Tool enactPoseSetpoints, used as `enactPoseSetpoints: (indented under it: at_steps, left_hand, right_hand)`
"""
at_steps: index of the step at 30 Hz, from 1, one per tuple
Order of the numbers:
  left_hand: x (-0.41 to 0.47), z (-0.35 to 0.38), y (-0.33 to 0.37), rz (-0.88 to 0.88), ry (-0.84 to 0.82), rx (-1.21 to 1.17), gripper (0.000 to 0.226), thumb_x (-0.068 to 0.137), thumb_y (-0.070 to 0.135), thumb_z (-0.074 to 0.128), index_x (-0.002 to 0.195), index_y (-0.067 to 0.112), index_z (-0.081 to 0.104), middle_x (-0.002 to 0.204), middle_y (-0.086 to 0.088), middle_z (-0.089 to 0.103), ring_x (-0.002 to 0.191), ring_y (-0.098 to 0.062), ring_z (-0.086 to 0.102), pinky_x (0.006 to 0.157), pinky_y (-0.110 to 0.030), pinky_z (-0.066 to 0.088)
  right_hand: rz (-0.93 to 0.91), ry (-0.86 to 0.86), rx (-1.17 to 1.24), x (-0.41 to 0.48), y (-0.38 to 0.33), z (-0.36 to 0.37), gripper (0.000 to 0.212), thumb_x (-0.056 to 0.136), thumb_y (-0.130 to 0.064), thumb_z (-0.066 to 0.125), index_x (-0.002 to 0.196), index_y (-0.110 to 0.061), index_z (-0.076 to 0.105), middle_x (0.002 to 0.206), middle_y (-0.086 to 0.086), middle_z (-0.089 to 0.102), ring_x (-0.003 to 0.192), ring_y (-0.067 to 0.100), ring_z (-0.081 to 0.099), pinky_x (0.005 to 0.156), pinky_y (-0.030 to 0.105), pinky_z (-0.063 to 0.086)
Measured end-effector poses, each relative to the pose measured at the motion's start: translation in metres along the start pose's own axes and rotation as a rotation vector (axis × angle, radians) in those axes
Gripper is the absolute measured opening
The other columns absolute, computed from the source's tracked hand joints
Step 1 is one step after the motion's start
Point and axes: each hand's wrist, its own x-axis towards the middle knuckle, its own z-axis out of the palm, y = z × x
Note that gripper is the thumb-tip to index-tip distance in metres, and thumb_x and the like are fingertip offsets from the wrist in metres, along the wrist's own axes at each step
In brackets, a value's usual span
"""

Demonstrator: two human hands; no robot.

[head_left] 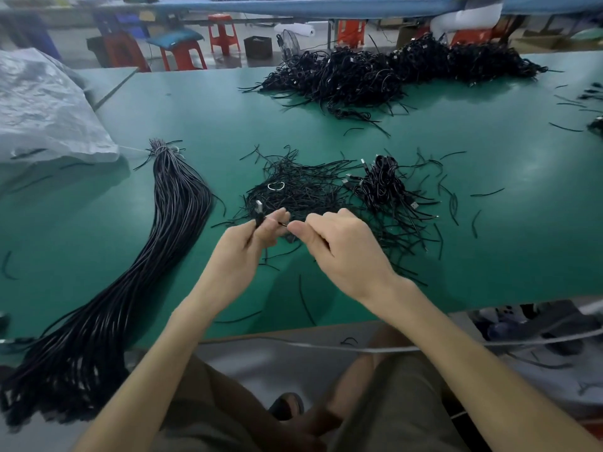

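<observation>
My left hand (253,236) grips a coiled black USB cable (258,213), its silver plug sticking up above my fingers. My right hand (339,246) pinches a thin black twist tie (283,224) whose other end reaches the cable at my left fingers. Both hands hover just above the green table (208,119), in front of a loose heap of black twist ties (303,187). To the right of that heap lies a small pile of coiled, tied USB cables (386,187).
A long thick bundle of straight black cables (153,252) runs down the left side and over the table's front edge. A big pile of coiled cables (385,73) fills the far side. A grey plastic sack (42,109) sits far left. Red stools (222,32) stand beyond.
</observation>
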Motion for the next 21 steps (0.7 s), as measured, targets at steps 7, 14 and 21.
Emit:
enactPoseSetpoints:
  at_steps: [7, 14, 21]
  left_hand:
    - [0.002, 0.011, 0.016, -0.171, -0.059, -0.841, 0.055, 0.109, 0.04, 0.029, 0.138, 0.0, 0.054, 0.136, -0.01, 0.066, 0.125, -0.019, 0.064, 0.103, -0.026, 0.052]
    - [-0.007, -0.011, 0.036, -0.138, -0.247, -1.066, 0.041, 0.105, 0.038, 0.044, 0.069, 0.023, 0.056, 0.057, 0.009, 0.035, 0.044, -0.008, 0.025, 0.049, -0.02, 0.031]
    - [-0.016, -0.012, 0.01, -0.085, -0.454, 0.457, 0.055, 0.102, 0.055, 0.043, 0.061, 0.028, 0.068, 0.05, 0.013, 0.055, 0.042, -0.003, 0.048, 0.049, -0.012, 0.036]
  right_hand:
    - [0.047, -0.015, 0.149, -0.014, -0.022, 0.023, 0.049, 0.108, -0.035, 0.039, 0.068, -0.009, 0.047, 0.057, 0.008, 0.051, 0.053, 0.03, 0.043, 0.07, 0.045, 0.043]
    - [-0.022, -0.05, 0.098, -0.017, -0.004, 0.03, 0.059, 0.103, -0.05, 0.025, 0.07, -0.008, 0.049, 0.056, 0.001, 0.047, 0.051, 0.019, 0.035, 0.065, 0.033, 0.032]
    - [0.017, 0.112, -0.113, -0.007, 0.04, 0.009, 0.05, 0.108, -0.037, 0.038, 0.06, -0.021, 0.032, 0.052, -0.011, 0.027, 0.046, 0.017, 0.031, 0.066, 0.029, 0.034]
